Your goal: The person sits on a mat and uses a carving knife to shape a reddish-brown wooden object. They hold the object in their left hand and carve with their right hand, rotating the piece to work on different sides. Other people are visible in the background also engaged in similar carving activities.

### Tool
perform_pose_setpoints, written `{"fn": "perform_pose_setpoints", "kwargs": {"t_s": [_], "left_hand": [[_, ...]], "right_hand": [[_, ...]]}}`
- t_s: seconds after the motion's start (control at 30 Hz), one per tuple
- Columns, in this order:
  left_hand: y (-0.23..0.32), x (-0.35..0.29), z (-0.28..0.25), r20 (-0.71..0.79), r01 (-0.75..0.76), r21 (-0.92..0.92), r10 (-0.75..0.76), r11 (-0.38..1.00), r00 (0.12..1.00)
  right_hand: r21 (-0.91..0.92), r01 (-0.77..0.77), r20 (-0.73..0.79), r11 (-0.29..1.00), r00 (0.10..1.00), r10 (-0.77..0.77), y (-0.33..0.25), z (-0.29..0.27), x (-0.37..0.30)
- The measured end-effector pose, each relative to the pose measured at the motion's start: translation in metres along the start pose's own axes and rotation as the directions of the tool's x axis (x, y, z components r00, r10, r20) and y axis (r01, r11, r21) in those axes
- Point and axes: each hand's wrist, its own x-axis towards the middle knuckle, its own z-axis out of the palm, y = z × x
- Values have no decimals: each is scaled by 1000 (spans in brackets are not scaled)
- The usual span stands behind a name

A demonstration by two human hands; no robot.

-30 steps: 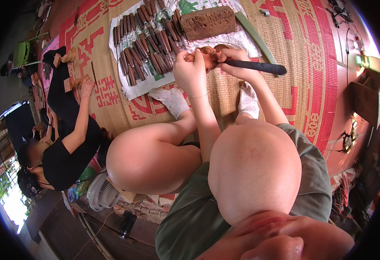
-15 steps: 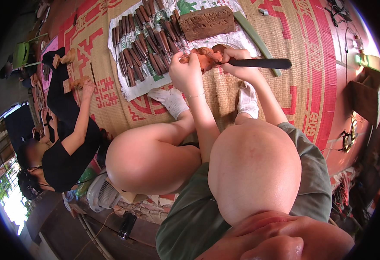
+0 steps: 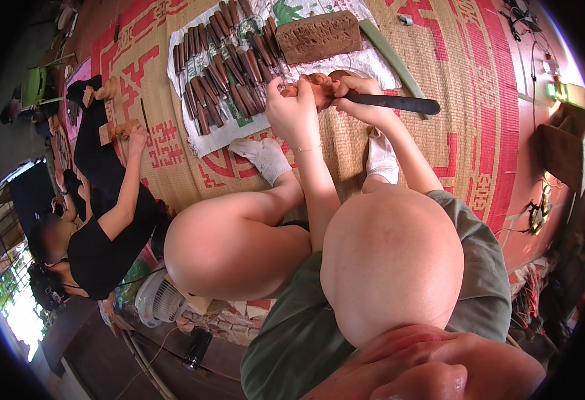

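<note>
Above the mat, my left hand is closed round a reddish-brown carved wooden figure, with its fingers along the left side of the piece. My right hand grips a carving tool with a long black handle. That handle sticks out to the right past my fingers, tilting slightly down toward its end. The tool's working end meets the figure's right side, where my fingers hide it. A rounded brown part shows behind my right hand, at the carving's far end.
Wooden-handled tools lie in rows on a white sack, beside a brown block and a green strip. A patterned mat spreads below. At left a person in black holds a wood carving. A white fan stands nearby.
The black handle has shifted left and a little down, tilting more. The carving has turned slightly in my left hand. The person at left has moved a little.
</note>
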Motion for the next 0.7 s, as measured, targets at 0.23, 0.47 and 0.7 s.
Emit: {"fn": "perform_pose_setpoints", "kwargs": {"t_s": [0.23, 0.47, 0.7], "left_hand": [[-31, 5, 13, 14, -122, -536, 153, 835, 988], [-27, -1, 50, -68, -96, -802, 69, 590, 995], [-6, -10, 59, 34, 15, -885, 32, 466, 999]], "right_hand": [[128, -87, -28, 988, 995, 91, 17, 11, -4], [-125, -115, 94, 986, 987, 127, -11, -3, -3], [-322, -78, 201, 944, 968, 149, -50, -20, 14]]}}
